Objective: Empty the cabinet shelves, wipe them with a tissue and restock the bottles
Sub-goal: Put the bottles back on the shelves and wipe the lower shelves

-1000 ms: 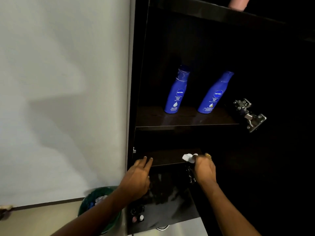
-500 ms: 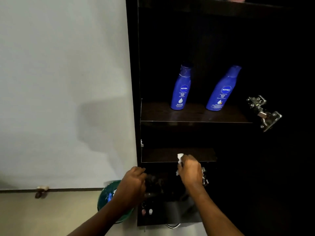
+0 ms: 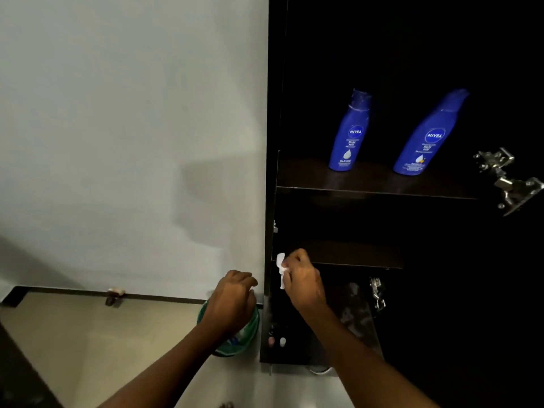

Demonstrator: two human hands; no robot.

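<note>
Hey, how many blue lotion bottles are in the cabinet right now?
2. Both stand on the upper shelf: the left blue bottle, and the right blue bottle beside it, not touching. The dark cabinet may hide others.

A pale wall [image 3: 117, 142] is filling the left side, with a dark skirting strip [image 3: 59, 290] running along its foot above the beige floor [image 3: 73, 348]. A small doorstop [image 3: 114, 295] is sitting against that strip. A green bin [image 3: 235, 348] is standing on the floor near the wall's foot. A metal hinge [image 3: 506, 181] is glinting at the right.
</note>
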